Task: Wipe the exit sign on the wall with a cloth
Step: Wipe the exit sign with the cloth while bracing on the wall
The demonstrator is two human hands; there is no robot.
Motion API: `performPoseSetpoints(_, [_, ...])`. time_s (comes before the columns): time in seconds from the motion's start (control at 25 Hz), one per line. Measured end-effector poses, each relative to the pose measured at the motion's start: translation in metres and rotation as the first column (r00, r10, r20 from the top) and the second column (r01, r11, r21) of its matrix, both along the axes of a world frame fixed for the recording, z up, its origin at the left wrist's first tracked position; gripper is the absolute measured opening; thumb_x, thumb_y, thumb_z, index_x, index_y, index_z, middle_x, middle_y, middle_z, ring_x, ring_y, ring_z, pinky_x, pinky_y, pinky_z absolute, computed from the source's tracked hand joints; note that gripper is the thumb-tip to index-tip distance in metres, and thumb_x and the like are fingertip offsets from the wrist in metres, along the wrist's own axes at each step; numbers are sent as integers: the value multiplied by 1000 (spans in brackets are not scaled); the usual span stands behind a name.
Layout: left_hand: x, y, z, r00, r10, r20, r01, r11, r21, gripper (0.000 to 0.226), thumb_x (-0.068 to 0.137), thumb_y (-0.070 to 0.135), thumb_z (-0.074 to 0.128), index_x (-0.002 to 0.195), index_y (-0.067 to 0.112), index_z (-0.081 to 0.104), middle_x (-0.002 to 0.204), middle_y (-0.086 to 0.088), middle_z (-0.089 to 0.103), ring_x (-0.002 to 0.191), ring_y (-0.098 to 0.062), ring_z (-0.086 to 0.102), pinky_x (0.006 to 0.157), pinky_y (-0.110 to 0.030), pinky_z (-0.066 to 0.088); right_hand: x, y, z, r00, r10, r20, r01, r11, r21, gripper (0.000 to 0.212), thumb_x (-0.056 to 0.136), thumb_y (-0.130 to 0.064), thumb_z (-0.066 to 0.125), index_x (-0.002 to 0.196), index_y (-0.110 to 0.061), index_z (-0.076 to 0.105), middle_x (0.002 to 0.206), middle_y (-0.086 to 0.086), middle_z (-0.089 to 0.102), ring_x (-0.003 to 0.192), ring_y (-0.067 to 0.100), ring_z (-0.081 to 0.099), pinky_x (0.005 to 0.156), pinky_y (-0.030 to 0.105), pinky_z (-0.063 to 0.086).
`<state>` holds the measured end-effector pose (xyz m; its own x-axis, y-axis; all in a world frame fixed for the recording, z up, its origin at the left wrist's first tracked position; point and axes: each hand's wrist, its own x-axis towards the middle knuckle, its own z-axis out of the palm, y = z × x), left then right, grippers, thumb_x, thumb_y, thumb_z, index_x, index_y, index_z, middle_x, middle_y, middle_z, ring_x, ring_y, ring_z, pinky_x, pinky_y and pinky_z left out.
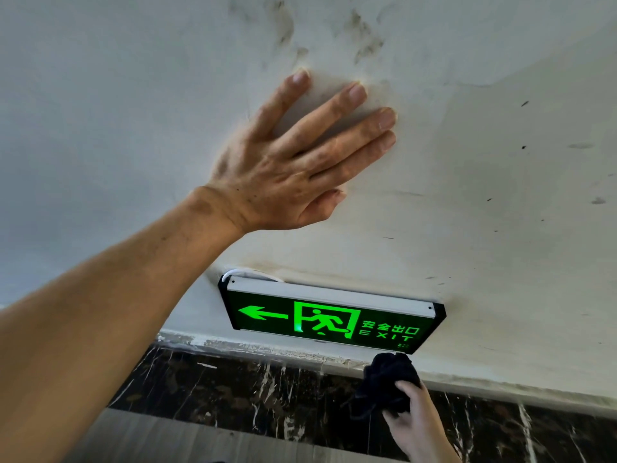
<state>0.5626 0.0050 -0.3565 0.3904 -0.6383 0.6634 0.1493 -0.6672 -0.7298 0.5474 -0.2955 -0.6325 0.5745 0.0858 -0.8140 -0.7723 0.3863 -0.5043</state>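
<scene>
A lit green exit sign (330, 315) with an arrow, a running figure and the word EXIT hangs low on a white wall (484, 195), in a black frame with a pale top edge. My left hand (293, 162) lies flat on the wall above the sign, fingers spread, holding nothing. My right hand (417, 419) grips a bunched dark cloth (387, 382) just below the sign's lower right corner; the cloth's top touches or nearly touches that corner.
The wall carries dark smudges above my left hand and small marks at the right. Below the sign runs a dark marble skirting (267, 392) with white veins, and grey floor (187, 442) lies beneath it. A white cable (233, 272) loops behind the sign's top left.
</scene>
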Motion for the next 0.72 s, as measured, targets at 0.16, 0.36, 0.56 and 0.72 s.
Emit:
performPoseSetpoints(0.16, [1, 0, 1, 1000, -19, -7, 19, 1000, -7, 64, 100, 40, 39, 158, 14, 39, 159, -3, 40, 147, -31, 33, 123, -57, 16, 1, 13, 5, 996, -84, 40, 76, 982, 172, 35, 90, 6, 42, 102, -20, 62, 107, 15, 60, 109, 34, 52, 91, 44, 40])
performPoseSetpoints(0.36, [1, -2, 0, 999, -34, -11, 34, 999, -10, 64, 99, 39, 39, 158, 14, 38, 159, -3, 40, 146, -31, 36, 123, -57, 16, -2, 35, 13, 993, -99, 64, 84, 974, 210, 40, 87, 9, 40, 95, -22, 64, 105, 13, 60, 111, 35, 50, 95, 49, 40])
performPoseSetpoints(0.56, [4, -1, 0, 999, -50, -10, 50, 999, -23, 65, 99, 39, 36, 159, 14, 35, 159, -3, 39, 147, -30, 34, 125, -56, 12, -14, 58, 8, 996, -43, 84, 31, 988, 148, 41, 86, 11, 42, 92, -24, 63, 115, 16, 56, 112, 35, 47, 92, 50, 40])
performPoseSetpoints(0.72, [4, 0, -1, 998, -65, -16, 64, 997, -48, 66, 98, 38, 38, 159, 13, 35, 160, -3, 38, 149, -30, 29, 126, -55, 6, -26, 78, 3, 994, 23, 111, -34, 995, 92, 40, 89, 12, 45, 107, -20, 61, 117, 15, 55, 103, 23, 53, 82, 40, 45])
